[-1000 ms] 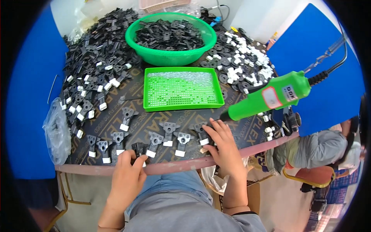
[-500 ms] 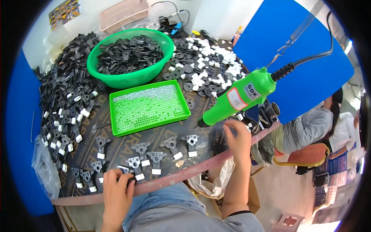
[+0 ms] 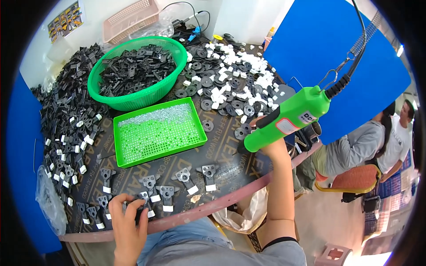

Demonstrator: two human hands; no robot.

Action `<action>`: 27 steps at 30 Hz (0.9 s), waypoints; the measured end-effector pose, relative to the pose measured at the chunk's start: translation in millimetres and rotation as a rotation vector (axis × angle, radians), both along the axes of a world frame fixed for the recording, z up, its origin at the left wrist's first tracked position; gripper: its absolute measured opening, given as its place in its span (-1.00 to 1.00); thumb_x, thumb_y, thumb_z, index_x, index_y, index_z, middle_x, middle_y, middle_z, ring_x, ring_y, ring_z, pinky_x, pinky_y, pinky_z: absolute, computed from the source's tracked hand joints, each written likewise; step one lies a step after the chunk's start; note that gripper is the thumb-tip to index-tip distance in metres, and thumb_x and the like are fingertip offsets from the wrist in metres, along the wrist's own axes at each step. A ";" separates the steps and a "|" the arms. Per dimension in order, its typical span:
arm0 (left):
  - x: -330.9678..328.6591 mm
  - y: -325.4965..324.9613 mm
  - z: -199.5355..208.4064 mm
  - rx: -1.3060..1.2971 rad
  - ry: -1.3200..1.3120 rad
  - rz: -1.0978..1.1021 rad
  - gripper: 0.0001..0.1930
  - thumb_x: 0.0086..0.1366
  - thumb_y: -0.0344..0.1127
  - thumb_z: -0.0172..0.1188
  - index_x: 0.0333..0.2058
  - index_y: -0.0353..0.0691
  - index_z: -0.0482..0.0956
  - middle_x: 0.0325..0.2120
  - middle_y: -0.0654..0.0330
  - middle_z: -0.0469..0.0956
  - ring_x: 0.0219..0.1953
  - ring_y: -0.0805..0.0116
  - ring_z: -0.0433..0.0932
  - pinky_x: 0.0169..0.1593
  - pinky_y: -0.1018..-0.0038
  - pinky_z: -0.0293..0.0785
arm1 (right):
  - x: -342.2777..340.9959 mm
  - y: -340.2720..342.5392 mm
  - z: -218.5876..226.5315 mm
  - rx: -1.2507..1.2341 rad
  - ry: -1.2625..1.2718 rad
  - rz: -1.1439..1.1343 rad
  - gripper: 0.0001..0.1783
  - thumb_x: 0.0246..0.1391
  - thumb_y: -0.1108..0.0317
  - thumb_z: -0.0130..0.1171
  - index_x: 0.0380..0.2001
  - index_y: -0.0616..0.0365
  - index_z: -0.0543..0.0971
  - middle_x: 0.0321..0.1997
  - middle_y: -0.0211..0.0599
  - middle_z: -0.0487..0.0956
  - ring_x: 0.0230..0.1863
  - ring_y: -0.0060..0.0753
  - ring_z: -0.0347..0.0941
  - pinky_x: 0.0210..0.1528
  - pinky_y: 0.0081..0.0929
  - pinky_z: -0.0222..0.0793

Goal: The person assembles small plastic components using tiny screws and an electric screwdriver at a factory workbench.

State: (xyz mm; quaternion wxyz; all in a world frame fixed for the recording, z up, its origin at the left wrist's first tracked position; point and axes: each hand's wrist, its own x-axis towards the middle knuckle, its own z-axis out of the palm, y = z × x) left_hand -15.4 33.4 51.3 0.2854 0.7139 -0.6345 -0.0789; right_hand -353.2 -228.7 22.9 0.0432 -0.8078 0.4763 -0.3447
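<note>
An electric screwdriver with a bright green body hangs on a coiled spring and cable over the right of the table. My right hand reaches behind it and is closed around its body; fingertips show past its far side. At the table's near edge my left hand curls thumb and fingers around a black plastic part, mostly hidden by the fingers. Just beside it lies a black bracket with a white end. Several similar brackets lie in loose rows along the near side.
A green tray of small silvery screws stands mid-table. Behind it is a green basket of black parts. Black parts are heaped at left; black discs and white pieces at back right. Two people are beyond the table's right.
My right hand has moved up behind the screwdriver and taken hold of it; the tool has shifted slightly right and down. My left hand stays at the near edge. The whole view has shifted a little.
</note>
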 end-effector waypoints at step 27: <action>114.4 82.6 32.5 0.063 -0.159 0.675 -0.77 0.13 -0.52 0.28 -0.20 -0.26 0.58 -0.29 0.09 0.54 -0.19 0.08 0.56 -0.13 0.31 0.46 | 17.7 104.8 84.8 0.570 0.265 0.658 -0.72 -0.02 0.47 0.30 -0.17 0.18 0.61 -0.23 -0.07 0.61 -0.26 -0.07 0.54 -0.24 -0.28 0.42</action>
